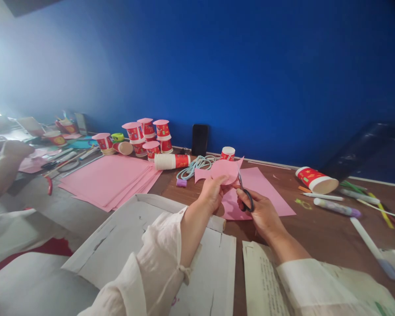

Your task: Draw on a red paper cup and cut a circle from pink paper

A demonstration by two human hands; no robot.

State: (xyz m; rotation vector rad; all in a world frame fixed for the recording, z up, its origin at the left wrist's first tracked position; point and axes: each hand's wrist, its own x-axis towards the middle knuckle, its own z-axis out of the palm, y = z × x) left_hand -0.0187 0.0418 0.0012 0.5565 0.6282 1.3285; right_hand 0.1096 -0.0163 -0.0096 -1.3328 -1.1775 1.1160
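My left hand (213, 193) pinches a piece of pink paper (225, 171), partly cut, with a rounded middle and pointed scraps at its edges. In my right hand (261, 210) is a pair of scissors (248, 201) with black handles, its blades up against the right side of that paper. Below both hands a larger pink sheet (266, 193) lies flat on the brown table. Just behind the held paper stands a small red and white paper cup (228, 152).
Left are a stack of pink sheets (112, 180), piled red cups with pink tops (146, 136) and nested cups (171, 161). A phone (200, 139) leans on the wall above a coiled cord (197, 166). Right lie a tipped cup (316, 180) and pens (337, 207). Another person's hand (16, 150) is far left.
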